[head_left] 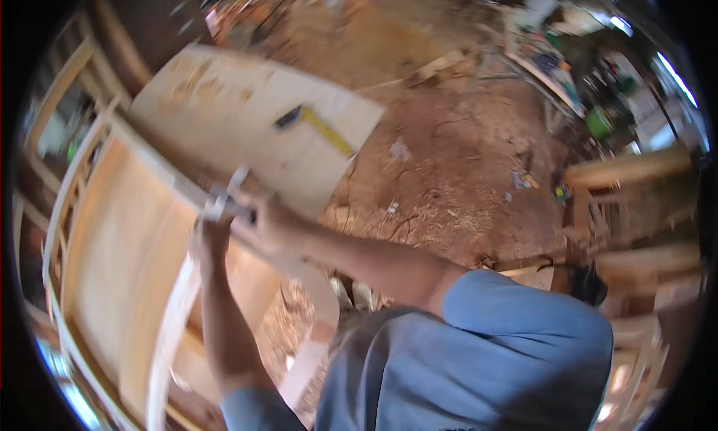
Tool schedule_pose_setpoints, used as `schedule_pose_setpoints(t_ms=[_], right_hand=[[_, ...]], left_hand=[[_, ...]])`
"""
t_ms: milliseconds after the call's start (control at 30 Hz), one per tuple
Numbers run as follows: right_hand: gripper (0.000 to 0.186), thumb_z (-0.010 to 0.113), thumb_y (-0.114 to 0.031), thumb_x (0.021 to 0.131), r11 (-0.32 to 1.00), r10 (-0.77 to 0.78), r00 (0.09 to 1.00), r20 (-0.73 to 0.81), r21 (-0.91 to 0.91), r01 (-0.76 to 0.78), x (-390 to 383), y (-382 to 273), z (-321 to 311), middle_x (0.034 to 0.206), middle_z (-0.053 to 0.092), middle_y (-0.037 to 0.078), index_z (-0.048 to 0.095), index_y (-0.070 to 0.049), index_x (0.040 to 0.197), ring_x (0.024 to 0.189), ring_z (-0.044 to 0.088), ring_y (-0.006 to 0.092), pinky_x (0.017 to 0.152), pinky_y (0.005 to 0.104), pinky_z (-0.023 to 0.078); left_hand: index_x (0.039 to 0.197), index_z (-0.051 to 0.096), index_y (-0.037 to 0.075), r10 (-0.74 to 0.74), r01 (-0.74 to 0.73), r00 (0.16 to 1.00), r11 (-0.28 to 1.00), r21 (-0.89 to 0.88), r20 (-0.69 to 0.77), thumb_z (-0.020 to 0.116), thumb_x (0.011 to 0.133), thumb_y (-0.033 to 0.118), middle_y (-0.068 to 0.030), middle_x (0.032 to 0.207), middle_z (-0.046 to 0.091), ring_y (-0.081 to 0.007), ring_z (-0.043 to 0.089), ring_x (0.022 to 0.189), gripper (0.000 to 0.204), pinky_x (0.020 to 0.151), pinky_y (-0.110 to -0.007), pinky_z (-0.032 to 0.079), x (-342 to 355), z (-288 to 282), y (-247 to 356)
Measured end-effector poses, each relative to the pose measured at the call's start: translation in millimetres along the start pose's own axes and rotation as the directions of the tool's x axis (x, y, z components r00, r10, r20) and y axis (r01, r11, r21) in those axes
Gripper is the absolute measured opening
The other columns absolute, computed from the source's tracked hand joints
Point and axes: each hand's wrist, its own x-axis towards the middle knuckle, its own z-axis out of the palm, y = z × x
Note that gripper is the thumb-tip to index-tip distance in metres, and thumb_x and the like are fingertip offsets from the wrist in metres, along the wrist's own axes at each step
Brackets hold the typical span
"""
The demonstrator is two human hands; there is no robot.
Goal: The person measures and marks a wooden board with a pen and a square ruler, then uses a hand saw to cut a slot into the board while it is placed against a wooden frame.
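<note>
My left hand [212, 236] is closed at the corner of a large pale wooden frame [161, 169], its fingers up against a small whitish and grey object [217, 204]. My right hand [268, 223] comes in from the right and is closed beside it, with a dark piece showing at the fingers. Both hands meet over the frame's edge. Motion blur hides what kind of thing they grip. Beyond them a square with a yellow blade [327, 134] and a black stock lies on a pale plywood sheet [247, 117].
Wood shavings and scraps cover the brown dirt floor [449, 154]. Wooden furniture frames [628, 206] stand at the right. Piled boards and clutter, with a green item [598, 122], fill the far right. A white curved strip [173, 334] runs below my left hand.
</note>
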Motion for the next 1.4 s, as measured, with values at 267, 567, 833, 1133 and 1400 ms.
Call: schedule_pose_setpoints(t_ms=[267,567,833,1133,1400], right_hand=[[0.067,0.062,-0.006,0.099,0.979,0.188,0.981,0.056,0.069,-0.192,-221.7,-26.5,-79.8,0.138,0.063,0.024,0.033,0.004,0.159,0.122,0.066,0.0229,0.102,0.0345,0.051],[0.062,0.062,-0.012,0.100,0.992,-0.122,0.991,-0.062,0.032,0.125,-20.1,54.4,15.4,0.122,0.071,0.015,0.040,0.001,0.156,0.102,0.069,0.0205,0.087,0.0341,0.054],[0.066,0.066,-0.016,0.098,0.935,-0.339,0.924,-0.174,0.049,0.352,-28.2,120.9,38.1,0.140,0.064,0.021,0.040,0.002,0.156,0.132,0.060,0.0260,0.111,0.0351,0.045],[0.067,0.067,-0.027,0.097,0.993,-0.115,0.992,-0.051,0.000,0.115,-13.8,34.8,5.2,0.132,0.067,0.024,0.043,-0.003,0.156,0.118,0.068,0.0300,0.100,0.0358,0.050],[0.064,0.062,-0.008,0.099,0.953,0.280,0.954,0.110,0.093,-0.290,-209.5,-30.8,-93.4,0.132,0.065,0.018,0.036,0.008,0.156,0.116,0.063,0.0172,0.098,0.0319,0.051]], left_hand=[[0.108,0.077,0.000,-0.002,0.021,0.944,0.998,-0.055,0.329,0.083,0.064,0.073,-0.0219,0.105,0.076,-0.0366,0.074,0.099,0.086,0.087,-0.044,0.057,17.0,-47.9,-5.9],[0.112,0.081,0.017,0.074,-0.061,0.952,0.997,-0.051,0.296,0.082,0.068,0.071,-0.0139,0.108,0.078,-0.0325,0.074,0.102,0.070,0.090,-0.046,0.057,10.5,-41.8,-5.1],[0.097,0.084,0.020,0.058,-0.062,0.991,0.998,0.029,0.124,0.080,0.068,0.076,-0.0123,0.095,0.079,-0.0306,0.076,0.092,0.064,0.081,-0.045,0.059,-6.0,-24.1,-10.1],[0.101,0.081,0.010,0.002,-0.011,0.984,0.999,0.044,0.179,0.079,0.067,0.072,-0.0148,0.104,0.078,-0.0300,0.076,0.099,0.070,0.088,-0.042,0.060,-12.4,-38.6,6.7],[0.120,0.077,0.018,0.016,0.015,0.951,0.995,-0.100,0.309,0.083,0.066,0.072,-0.0124,0.118,0.076,-0.0296,0.073,0.109,0.076,0.091,-0.043,0.057,1.9,-36.3,-29.5]])
